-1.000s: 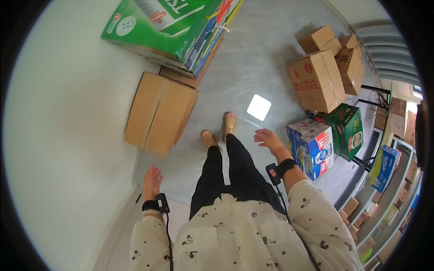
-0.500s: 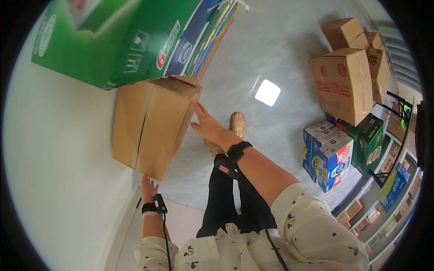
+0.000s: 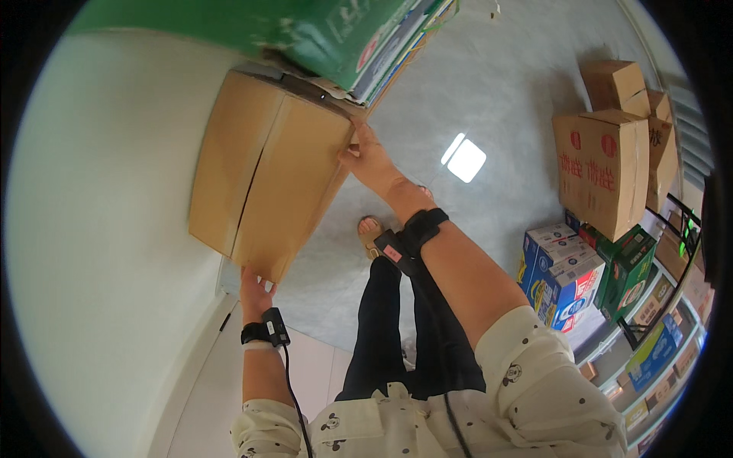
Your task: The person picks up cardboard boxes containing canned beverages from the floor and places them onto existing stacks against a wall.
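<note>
A large brown cardboard box (image 3: 301,164) with a dark seam down its face is between my two hands, beside the white wall. My left hand (image 3: 256,292) grips its near lower edge, the fingers partly hidden beneath it. At its far right corner, my right hand (image 3: 372,162) holds on, thumb bent against the side and fingers along the edge. A big green carton (image 3: 305,38) sits at the box's far end, next to flattened, stacked cardboard sheets (image 3: 405,49). Whether the brown box rests on anything is hidden.
Across the grey floor (image 3: 489,99) at the right stand brown cartons (image 3: 603,164), blue-and-white packs (image 3: 561,271) and a green box (image 3: 630,263). Shelving with small boxes (image 3: 653,359) lines the right edge. The white wall (image 3: 114,229) runs close on my left.
The view has shifted, and the green carton lies higher in the picture. More of the brown box's far end shows. My right hand has moved toward its far corner; my feet have shifted.
</note>
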`<act>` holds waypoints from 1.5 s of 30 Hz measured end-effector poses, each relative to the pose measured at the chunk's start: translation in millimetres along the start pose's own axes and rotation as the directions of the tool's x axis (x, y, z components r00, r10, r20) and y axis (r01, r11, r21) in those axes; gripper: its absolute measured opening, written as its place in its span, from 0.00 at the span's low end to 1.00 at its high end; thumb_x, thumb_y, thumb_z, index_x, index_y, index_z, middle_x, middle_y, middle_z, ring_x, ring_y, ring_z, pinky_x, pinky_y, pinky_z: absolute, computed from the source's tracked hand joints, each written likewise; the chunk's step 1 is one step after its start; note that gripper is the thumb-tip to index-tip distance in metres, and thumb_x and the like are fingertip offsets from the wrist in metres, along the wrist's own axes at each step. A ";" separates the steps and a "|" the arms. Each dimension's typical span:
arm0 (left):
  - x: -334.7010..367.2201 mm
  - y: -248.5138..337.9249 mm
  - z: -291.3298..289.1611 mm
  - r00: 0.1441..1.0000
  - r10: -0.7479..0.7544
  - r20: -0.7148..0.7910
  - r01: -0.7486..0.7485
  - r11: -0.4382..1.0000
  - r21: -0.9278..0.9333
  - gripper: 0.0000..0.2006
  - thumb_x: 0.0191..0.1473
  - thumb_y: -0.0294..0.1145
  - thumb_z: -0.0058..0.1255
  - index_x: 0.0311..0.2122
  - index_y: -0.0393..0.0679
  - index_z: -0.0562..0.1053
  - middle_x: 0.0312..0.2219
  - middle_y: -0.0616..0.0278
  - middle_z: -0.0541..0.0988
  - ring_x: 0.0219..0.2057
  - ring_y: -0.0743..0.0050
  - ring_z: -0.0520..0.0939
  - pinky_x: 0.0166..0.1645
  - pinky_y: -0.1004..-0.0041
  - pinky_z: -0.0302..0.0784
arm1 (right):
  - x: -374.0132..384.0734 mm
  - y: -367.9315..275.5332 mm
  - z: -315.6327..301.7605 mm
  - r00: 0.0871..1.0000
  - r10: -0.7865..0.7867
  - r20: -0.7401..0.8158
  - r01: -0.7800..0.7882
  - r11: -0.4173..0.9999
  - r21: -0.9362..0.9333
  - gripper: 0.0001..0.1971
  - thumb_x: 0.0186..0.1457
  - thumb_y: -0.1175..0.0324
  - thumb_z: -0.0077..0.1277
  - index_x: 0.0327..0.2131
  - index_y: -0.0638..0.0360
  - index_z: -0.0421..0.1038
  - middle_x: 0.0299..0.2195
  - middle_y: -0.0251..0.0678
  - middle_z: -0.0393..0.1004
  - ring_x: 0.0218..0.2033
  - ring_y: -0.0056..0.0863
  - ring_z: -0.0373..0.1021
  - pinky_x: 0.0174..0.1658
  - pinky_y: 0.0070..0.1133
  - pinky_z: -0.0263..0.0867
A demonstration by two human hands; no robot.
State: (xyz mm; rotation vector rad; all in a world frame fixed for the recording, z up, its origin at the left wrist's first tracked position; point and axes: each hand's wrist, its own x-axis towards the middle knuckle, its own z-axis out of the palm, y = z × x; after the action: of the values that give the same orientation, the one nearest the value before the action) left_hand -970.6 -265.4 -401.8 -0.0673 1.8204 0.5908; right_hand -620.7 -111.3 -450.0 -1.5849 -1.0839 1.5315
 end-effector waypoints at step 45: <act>6.7 -22.9 31.2 1.000 -0.018 0.009 0.020 0.988 -0.150 0.25 0.55 0.46 0.36 0.57 0.52 0.51 0.55 0.57 0.51 0.55 0.56 0.53 0.56 0.50 0.53 | -167.7 164.5 -115.1 0.728 0.685 -0.040 -0.576 0.642 0.505 0.22 0.49 0.71 0.46 0.50 0.62 0.59 0.48 0.40 0.62 0.41 0.27 0.67 0.36 0.23 0.65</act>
State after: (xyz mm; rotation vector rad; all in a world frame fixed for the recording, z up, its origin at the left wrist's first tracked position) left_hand -937.8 -270.4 -422.7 -0.1835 1.7637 0.7132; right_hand -482.3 -323.6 -514.9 -1.8157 0.0453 1.8020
